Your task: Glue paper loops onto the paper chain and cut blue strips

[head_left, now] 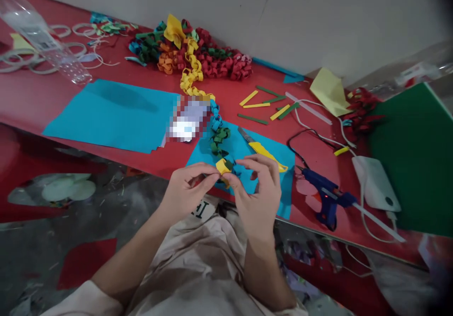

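At the table's front edge both my hands meet at a small yellow paper loop [222,166]. My left hand [191,184] pinches it from the left between thumb and fingertips. From the other side my right hand [256,184] presses its thumb to the same loop, its other fingers curled above. A paper chain [220,139] of green, blue and yellow links runs from the loop back across the table to a multicoloured heap [208,54]. Beneath the hands lies a blue paper sheet [244,155], with a yellow-handled cutter knife [264,151] on it.
A blue glue gun [327,195] with a red light rests at right, by a white power bank [375,183] and cables. Yellow and green paper strips [265,104] lie behind. To the left are blue sheets [116,113], a phone [190,118], a plastic bottle [42,37] and tape rings [21,61].
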### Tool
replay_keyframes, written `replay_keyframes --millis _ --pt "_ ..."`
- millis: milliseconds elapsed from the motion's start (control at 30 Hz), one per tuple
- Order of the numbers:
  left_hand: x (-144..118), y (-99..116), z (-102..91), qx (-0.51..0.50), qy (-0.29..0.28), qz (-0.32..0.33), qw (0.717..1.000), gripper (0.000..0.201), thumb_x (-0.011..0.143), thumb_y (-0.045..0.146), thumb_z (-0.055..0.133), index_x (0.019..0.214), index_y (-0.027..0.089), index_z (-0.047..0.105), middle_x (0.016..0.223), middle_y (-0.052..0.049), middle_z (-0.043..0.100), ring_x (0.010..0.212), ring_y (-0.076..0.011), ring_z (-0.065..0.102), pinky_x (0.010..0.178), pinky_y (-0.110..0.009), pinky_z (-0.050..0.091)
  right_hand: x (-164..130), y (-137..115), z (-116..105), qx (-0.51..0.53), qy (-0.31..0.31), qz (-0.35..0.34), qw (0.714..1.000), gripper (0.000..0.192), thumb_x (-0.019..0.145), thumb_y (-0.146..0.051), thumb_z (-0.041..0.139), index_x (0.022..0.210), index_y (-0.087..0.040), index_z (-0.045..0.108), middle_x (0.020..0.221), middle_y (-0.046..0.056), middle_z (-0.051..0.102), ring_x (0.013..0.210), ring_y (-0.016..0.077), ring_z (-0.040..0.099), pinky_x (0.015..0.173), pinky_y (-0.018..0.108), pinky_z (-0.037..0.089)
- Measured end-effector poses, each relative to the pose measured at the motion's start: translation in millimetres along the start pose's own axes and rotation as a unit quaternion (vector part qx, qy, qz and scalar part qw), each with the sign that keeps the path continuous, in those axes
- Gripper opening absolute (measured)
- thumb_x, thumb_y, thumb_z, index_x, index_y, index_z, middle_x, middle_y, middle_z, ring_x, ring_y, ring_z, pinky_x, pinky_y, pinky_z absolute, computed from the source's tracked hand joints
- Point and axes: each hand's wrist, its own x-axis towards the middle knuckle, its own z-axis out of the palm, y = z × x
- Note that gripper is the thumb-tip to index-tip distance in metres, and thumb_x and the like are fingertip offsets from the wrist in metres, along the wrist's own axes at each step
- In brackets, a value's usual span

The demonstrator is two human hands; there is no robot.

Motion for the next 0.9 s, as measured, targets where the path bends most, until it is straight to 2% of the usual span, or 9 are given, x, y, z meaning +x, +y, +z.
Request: replay_keyframes --millis 133,233,300,367,433,567,700,800,900 --pt "-3 0 -3.0 0.039 -0.055 0.001 0.998 0.021 0.100 0.033 0.063 0.099 0.020 0.079 0.095 -0.007 0.078 0.084 -0.0186 0.071 0.072 -0.028 0.058 -5 8 -1 0.036 -0.032 -0.007 0.999 0.003 0.094 -0.028 0.073 0.097 -0.028 0.075 0.109 0.009 0.063 0.103 0.0243 0.067 0.078 0.039 0.061" --pt "4 -7 -24.5 0.173 -0.058 0.027 0.983 0.028 0.105 0.034 0.056 0.122 0.023 0.075 0.104 -0.008 0.078 0.090 -0.0203 0.072 0.078 -0.031 0.057 -9 17 -1 0.092 -0.022 0.032 0.995 0.003 0.093 -0.025 0.073 0.095 -0.027 0.073 0.109 0.008 0.061 0.104 0.0236 0.065 0.083 0.041 0.061" --pt "18 -16 -44.7 0.318 0.057 0.113 0.939 0.030 0.103 0.034 0.058 0.128 0.024 0.072 0.116 -0.012 0.076 0.103 -0.0253 0.070 0.088 -0.037 0.055 -9 24 -2 0.113 0.003 0.061 0.992 0.003 0.092 -0.025 0.075 0.092 -0.026 0.072 0.106 0.007 0.059 0.102 0.0232 0.063 0.082 0.041 0.060" --pt "34 -29 -62.2 0.454 0.151 0.166 0.862 0.045 0.097 0.038 0.068 0.139 0.022 0.065 0.143 -0.021 0.062 0.132 -0.0395 0.056 0.105 -0.053 0.045 -8 30 -3 0.122 0.022 0.075 0.989 0.004 0.091 -0.026 0.075 0.090 -0.025 0.072 0.103 0.007 0.057 0.100 0.0224 0.062 0.078 0.039 0.060" --pt "47 -39 -72.7 0.528 0.138 0.176 0.819 0.055 0.095 0.040 0.069 0.147 0.024 0.059 0.159 -0.023 0.046 0.145 -0.0480 0.041 0.111 -0.064 0.034 -7 34 -4 0.128 0.026 0.080 0.988 0.004 0.091 -0.026 0.075 0.091 -0.026 0.072 0.103 0.006 0.056 0.099 0.0216 0.061 0.077 0.037 0.059" --pt "53 -48 -76.6 0.566 0.082 0.184 0.800 0.047 0.096 0.040 0.067 0.143 0.033 0.060 0.166 -0.016 0.039 0.151 -0.0490 0.032 0.113 -0.069 0.024 -5 36 -2 0.127 0.003 0.085 0.988 0.003 0.093 -0.026 0.074 0.092 -0.025 0.071 0.104 0.007 0.056 0.100 0.0216 0.060 0.080 0.037 0.057" --pt "55 -43 -74.5 0.566 0.136 0.134 0.802 0.072 0.094 0.049 0.068 0.156 0.023 0.041 0.166 -0.025 0.035 0.149 -0.0502 0.035 0.111 -0.067 0.030 -4 36 -3 0.136 -0.005 0.082 0.987 0.004 0.094 -0.024 0.071 0.092 -0.024 0.068 0.101 0.006 0.055 0.096 0.0203 0.059 0.077 0.035 0.053" --pt "64 -38 -67.2 0.589 0.141 0.034 0.795 0.092 0.090 0.055 0.069 0.162 0.017 0.026 0.153 -0.028 0.050 0.141 -0.0487 0.045 0.106 -0.067 0.037 -3 36 -4 0.136 0.000 0.076 0.988 0.005 0.095 -0.022 0.071 0.093 -0.024 0.067 0.098 0.004 0.053 0.092 0.0181 0.056 0.075 0.032 0.049" --pt "70 -35 -55.1 0.603 0.145 -0.031 0.784 0.098 0.086 0.054 0.071 0.162 0.015 0.022 0.144 -0.026 0.058 0.138 -0.0473 0.048 0.104 -0.067 0.041 -1 37 -3 0.135 -0.008 0.080 0.988 0.005 0.095 -0.022 0.070 0.092 -0.023 0.066 0.097 0.004 0.053 0.090 0.0175 0.055 0.073 0.031 0.047"
